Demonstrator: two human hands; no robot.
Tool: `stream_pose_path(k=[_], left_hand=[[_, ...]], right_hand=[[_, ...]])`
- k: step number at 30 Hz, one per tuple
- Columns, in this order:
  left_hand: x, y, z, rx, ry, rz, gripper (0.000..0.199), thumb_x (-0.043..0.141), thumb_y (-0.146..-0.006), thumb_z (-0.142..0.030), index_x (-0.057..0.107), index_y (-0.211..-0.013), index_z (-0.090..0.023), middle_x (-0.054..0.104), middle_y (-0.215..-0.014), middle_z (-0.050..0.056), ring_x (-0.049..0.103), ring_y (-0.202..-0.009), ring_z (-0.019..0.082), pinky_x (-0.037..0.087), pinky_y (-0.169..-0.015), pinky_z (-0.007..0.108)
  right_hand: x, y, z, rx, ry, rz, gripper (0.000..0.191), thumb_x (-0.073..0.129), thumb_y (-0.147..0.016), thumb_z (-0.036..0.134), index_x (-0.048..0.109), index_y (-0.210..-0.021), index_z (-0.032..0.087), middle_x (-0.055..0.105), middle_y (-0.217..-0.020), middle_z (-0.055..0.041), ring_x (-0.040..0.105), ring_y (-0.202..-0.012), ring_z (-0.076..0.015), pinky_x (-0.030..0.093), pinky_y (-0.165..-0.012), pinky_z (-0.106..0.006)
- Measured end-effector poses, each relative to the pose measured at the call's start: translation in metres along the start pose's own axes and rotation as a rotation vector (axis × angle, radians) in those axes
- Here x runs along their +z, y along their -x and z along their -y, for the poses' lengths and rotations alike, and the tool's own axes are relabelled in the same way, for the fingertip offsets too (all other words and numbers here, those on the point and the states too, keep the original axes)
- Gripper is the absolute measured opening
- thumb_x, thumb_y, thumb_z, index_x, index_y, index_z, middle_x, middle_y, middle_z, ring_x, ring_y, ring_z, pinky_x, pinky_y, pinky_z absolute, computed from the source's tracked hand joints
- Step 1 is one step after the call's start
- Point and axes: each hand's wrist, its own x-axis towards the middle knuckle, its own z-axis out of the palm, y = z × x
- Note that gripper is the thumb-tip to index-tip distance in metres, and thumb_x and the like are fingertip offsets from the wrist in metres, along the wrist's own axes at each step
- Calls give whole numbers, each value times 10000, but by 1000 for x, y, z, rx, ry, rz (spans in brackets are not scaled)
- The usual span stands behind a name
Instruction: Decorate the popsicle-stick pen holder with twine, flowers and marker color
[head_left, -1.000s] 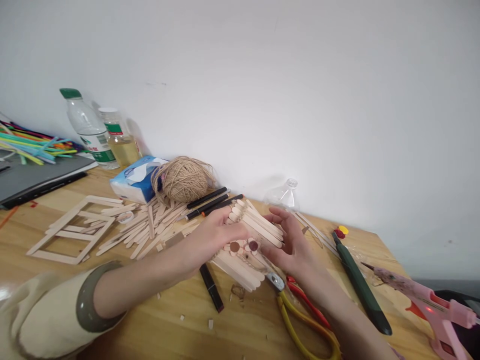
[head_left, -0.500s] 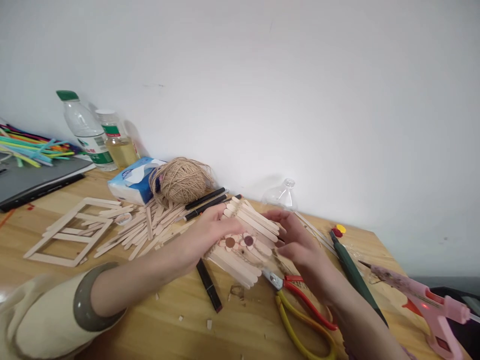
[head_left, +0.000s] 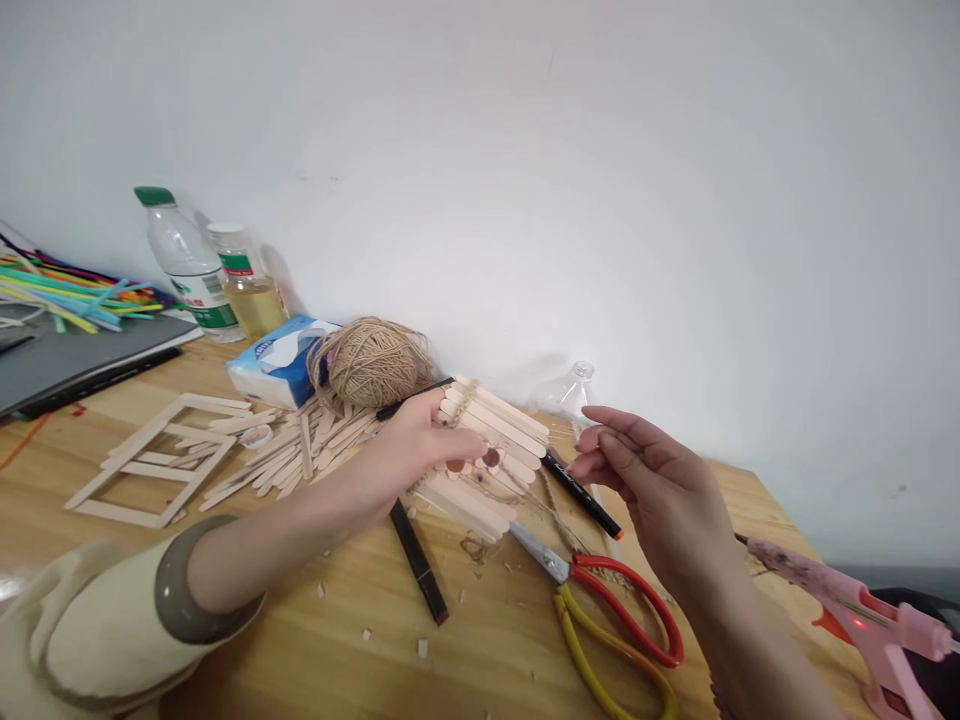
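My left hand [head_left: 416,445] grips a craft-stick panel [head_left: 499,420] above the table, thumb across its front. Pale wooden sticks lie side by side on it, with twine around one end and two small round brown pieces, one partly under the thumb. To the panel's right, my right hand [head_left: 660,490] is raised, apart from it, index finger stretched and the other fingers loosely bent; I see nothing held in it. Between the hands lies a black marker [head_left: 581,492] with an orange end. Below are scissors [head_left: 577,570] with red and yellow handles.
A pink glue gun [head_left: 847,600] with a red light is at the right. Loose craft sticks [head_left: 300,450], a stick frame [head_left: 161,465], a twine ball [head_left: 379,360], a tissue pack [head_left: 277,365], bottles [head_left: 191,270] and another marker [head_left: 418,560] lie around on the wooden table.
My right hand has drawn back from the panel to the right, uncovering the orange-ended marker. The left hand keeps its hold, its thumb covering more of one brown circle. The view has shifted slightly.
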Motion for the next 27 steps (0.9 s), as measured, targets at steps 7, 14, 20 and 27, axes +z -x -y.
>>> stream_pose_path(k=[7, 14, 20, 27], left_hand=[[-1, -3, 1, 41, -68, 6, 346, 756, -576, -180, 618, -890, -134, 690, -791, 17, 630, -739, 173, 489, -701, 285], [-2, -5, 2, 109, -164, -23, 424, 775, -574, -219, 611, -945, -97, 697, -883, 73, 630, -834, 220, 499, -776, 333], [-2, -3, 0, 113, -220, -110, 395, 764, -586, -236, 602, -925, -115, 690, -885, 69, 627, -795, 219, 500, -727, 330], [-1, -3, -2, 137, -257, -170, 326, 769, -581, -232, 608, -847, -135, 680, -783, 18, 615, -728, 180, 479, -647, 265]], right_hand=[[1, 5, 2, -14, 221, 13, 347, 621, -783, 510, 642, -665, 185, 468, -422, 45, 473, -433, -113, 411, -499, -258], [13, 14, 6, 29, 540, 265, 278, 613, -773, 458, 630, -697, 191, 565, -597, 10, 476, -542, -122, 330, -474, -240], [14, 17, 3, 61, 514, 249, 173, 652, -721, 365, 682, -754, 198, 639, -648, -8, 526, -559, -136, 379, -492, -250], [22, 22, 5, 121, 358, 222, 193, 698, -685, 372, 691, -707, 181, 612, -609, 0, 473, -516, -103, 361, -470, -229]])
